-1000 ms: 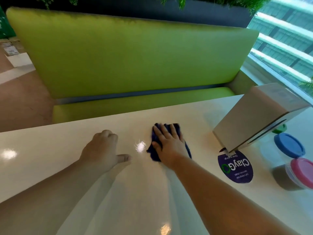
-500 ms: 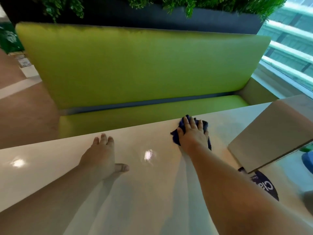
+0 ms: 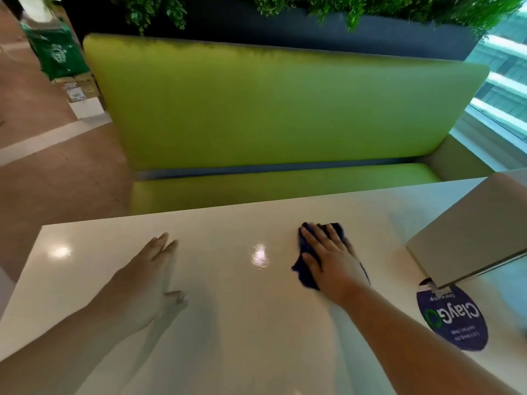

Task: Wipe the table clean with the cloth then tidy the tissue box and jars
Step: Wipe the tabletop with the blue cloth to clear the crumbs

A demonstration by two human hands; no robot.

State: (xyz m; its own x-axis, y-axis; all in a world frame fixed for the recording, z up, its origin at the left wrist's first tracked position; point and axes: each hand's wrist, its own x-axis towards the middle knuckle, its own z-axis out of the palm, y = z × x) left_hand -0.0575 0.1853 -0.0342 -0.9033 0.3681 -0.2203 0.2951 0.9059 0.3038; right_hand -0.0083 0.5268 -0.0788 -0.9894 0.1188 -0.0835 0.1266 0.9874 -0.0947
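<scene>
A dark blue cloth (image 3: 304, 267) lies on the glossy white table (image 3: 245, 323) right of centre. My right hand (image 3: 330, 258) presses flat on it with straight fingers, and most of the cloth is hidden under the palm. My left hand (image 3: 145, 277) rests flat on the bare tabletop to the left, fingers straight, holding nothing. The grey tissue box (image 3: 467, 232) stands tilted at the right edge of the view, close to the cloth. No jars are in view.
A round purple sticker (image 3: 453, 317) is stuck on the table below the tissue box. A green bench seat (image 3: 271, 118) runs along the table's far edge, with planter foliage above it. The table's left end and brown floor (image 3: 51, 181) lie left.
My right hand has drawn the cloth back from the table's far edge toward me. The left hand has flattened on the table. The view shifted left, so the table's left end shows.
</scene>
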